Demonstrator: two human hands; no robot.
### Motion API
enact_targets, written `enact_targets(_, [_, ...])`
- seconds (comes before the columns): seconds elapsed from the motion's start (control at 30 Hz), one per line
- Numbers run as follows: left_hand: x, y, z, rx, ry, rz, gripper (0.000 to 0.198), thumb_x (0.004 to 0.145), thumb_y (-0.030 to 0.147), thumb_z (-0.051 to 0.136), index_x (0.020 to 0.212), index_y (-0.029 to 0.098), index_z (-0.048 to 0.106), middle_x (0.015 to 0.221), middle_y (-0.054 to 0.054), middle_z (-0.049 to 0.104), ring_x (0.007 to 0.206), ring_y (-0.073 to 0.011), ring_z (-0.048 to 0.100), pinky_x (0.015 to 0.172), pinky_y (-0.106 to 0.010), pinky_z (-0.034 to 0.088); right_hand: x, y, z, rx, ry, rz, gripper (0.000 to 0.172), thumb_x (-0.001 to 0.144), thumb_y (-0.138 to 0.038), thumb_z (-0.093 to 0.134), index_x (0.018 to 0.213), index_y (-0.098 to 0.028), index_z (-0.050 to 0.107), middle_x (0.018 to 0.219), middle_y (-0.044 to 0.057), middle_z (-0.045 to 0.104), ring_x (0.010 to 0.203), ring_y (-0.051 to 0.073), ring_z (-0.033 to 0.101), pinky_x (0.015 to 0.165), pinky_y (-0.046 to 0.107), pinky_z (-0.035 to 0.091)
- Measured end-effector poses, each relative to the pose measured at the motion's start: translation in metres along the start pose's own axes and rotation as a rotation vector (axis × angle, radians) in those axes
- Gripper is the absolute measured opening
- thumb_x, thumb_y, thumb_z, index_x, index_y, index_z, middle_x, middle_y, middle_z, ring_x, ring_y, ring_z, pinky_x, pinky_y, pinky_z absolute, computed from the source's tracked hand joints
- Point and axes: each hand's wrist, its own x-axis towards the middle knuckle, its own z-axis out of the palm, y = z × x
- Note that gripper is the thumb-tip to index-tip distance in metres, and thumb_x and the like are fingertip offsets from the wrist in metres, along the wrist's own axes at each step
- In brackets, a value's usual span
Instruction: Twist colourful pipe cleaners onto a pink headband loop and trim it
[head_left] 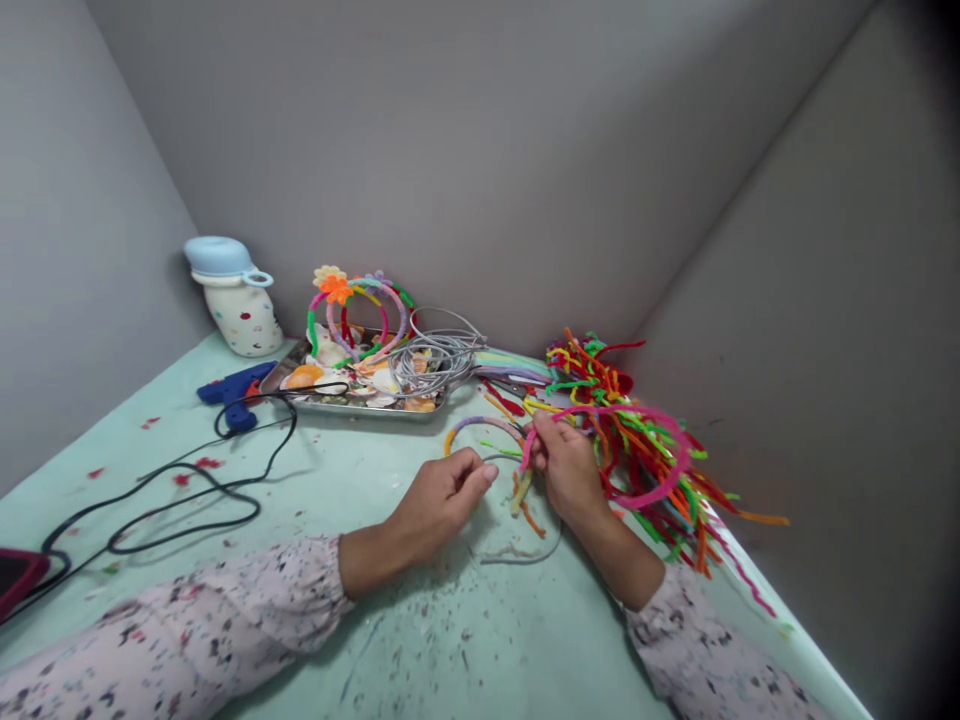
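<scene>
My right hand (566,465) pinches a long pink pipe cleaner (679,450), which loops out over its back to the right. My left hand (446,500) is closed, thumb against the curled fingers. A wire hoop (480,421), partly wrapped in orange and purple pipe cleaner, runs behind the left fingers toward the right hand; the exact grip is hidden. Between the hands lie short yellow and orange pipe cleaner pieces (523,495). Below them, a bare grey wire (517,559) curves across the table.
A heap of colourful pipe cleaners (637,440) lies at the right. Behind, a metal tray (375,410) holds shells, finished hoops (360,315) and coiled grey wire (435,360). To the left are a blue glue gun (238,390), black cord (240,490) and a white bottle (244,315).
</scene>
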Motion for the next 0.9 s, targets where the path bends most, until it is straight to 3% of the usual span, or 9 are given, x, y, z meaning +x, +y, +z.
enact_targets(0.1, [0.001,-0.001,0.001,-0.078,-0.007,-0.044,0.038,0.09,0.048,0.043,0.071,0.017,0.052,0.059,0.003,0.046,0.055,-0.011,0.039,0.052,-0.023,0.028,-0.015,-0.005,0.009,-0.2,-0.044,-0.054,0.039,0.08,-0.055,0.061,0.065,-0.018,0.063,0.048,-0.003,0.051,0.044,0.012,0.043,0.045,0.026,0.035])
enact_targets(0.27, [0.001,0.001,0.005,-0.078,-0.086,-0.073,0.035,0.086,0.042,0.049,0.061,0.018,0.043,0.055,0.004,0.041,0.053,-0.0096,0.036,0.05,-0.022,0.026,-0.029,-0.01,0.016,-0.307,-0.101,-0.142,0.039,0.081,-0.051,0.061,0.057,-0.019,0.058,0.049,-0.003,0.051,0.047,0.012,0.045,0.048,0.026,0.036])
enact_targets(0.5, [0.005,0.001,0.006,0.017,-0.05,-0.058,0.03,0.083,0.029,0.045,0.057,0.019,0.034,0.054,0.006,0.032,0.054,-0.0093,0.029,0.052,-0.023,0.024,-0.024,-0.005,0.014,-0.208,-0.142,-0.037,0.039,0.081,-0.052,0.06,0.064,-0.017,0.062,0.049,-0.003,0.053,0.042,0.009,0.045,0.044,0.023,0.035])
enact_targets(0.77, [0.004,0.006,0.01,0.139,0.009,-0.075,0.029,0.084,0.03,0.039,0.058,0.02,0.031,0.053,0.005,0.03,0.053,-0.0104,0.031,0.052,-0.025,0.021,-0.017,0.006,0.016,0.129,-0.222,0.126,0.035,0.079,-0.049,0.066,0.069,-0.016,0.063,0.051,-0.004,0.054,0.04,0.005,0.041,0.041,0.019,0.03])
enact_targets(0.9, [0.004,0.003,0.01,0.086,0.028,-0.089,0.029,0.083,0.032,0.039,0.058,0.02,0.031,0.055,0.005,0.03,0.054,-0.0101,0.031,0.052,-0.024,0.022,-0.014,0.007,0.014,0.108,-0.295,0.168,0.036,0.078,-0.05,0.066,0.069,-0.015,0.064,0.05,-0.004,0.054,0.04,0.006,0.042,0.043,0.02,0.035])
